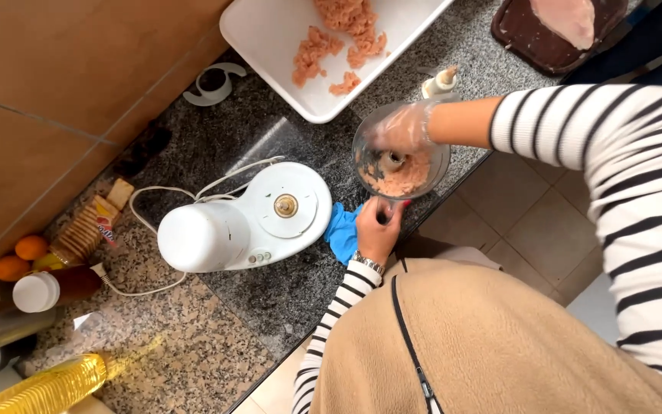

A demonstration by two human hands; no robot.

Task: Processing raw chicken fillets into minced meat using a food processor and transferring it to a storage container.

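Right hand (401, 130), gloved, fingers curled down inside the processor bowl (400, 161) on the minced meat (404, 180). Left hand (379, 228) grips the bowl's near-side handle, blue cloth (342, 230) just beside.

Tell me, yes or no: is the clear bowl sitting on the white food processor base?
No: the clear bowl stands on the counter beside the white base, held by both hands.

On the tabletop (216, 337) we see a white tray (270, 34), oranges (21, 257), crackers (86, 230) and an oil bottle (47, 387).
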